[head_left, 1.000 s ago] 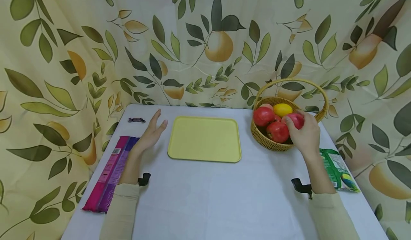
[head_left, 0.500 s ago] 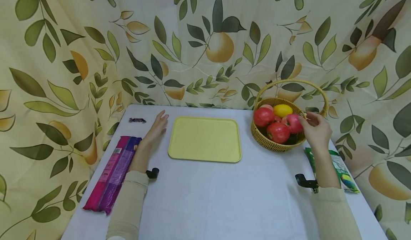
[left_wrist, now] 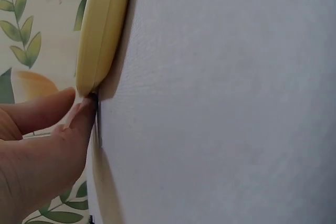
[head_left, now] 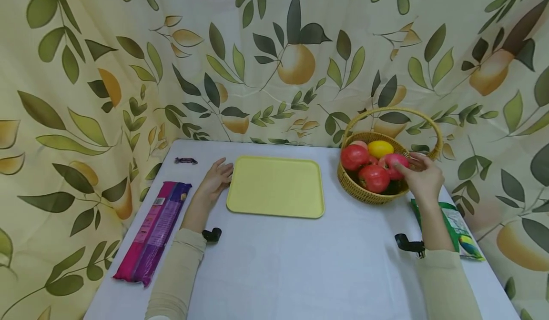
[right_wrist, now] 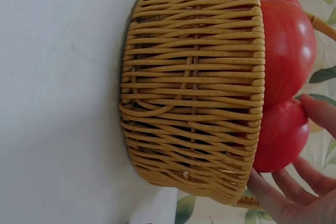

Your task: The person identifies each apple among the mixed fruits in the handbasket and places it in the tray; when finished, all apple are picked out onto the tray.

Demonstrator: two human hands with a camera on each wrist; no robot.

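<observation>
My left hand (head_left: 212,183) is at the left edge of a yellow rectangular tray (head_left: 274,186) lying on the table. In the left wrist view the thumb (left_wrist: 52,109) stands just off the tray's end, with fingertips right at its lower edge. On the right, my right hand (head_left: 426,182) reaches over the rim of a wicker basket (head_left: 364,196) and holds a red apple (head_left: 393,160). The thumb lies on one side of the apple (right_wrist: 283,140) and the fingers (right_wrist: 310,174) curl at the other. The apple still sits among the other fruit.
More red fruit (head_left: 374,178) and a yellow lemon (head_left: 380,147) fill the basket, under its arched handle (head_left: 399,110). A pink-purple packet (head_left: 150,234) lies left, a small wrapped candy (head_left: 186,160) behind it. A green packet (head_left: 461,229) lies partly behind my right arm.
My left hand has moved right and down to the tray's edge. My right hand drew back from the apple to the right, then came round it again.
</observation>
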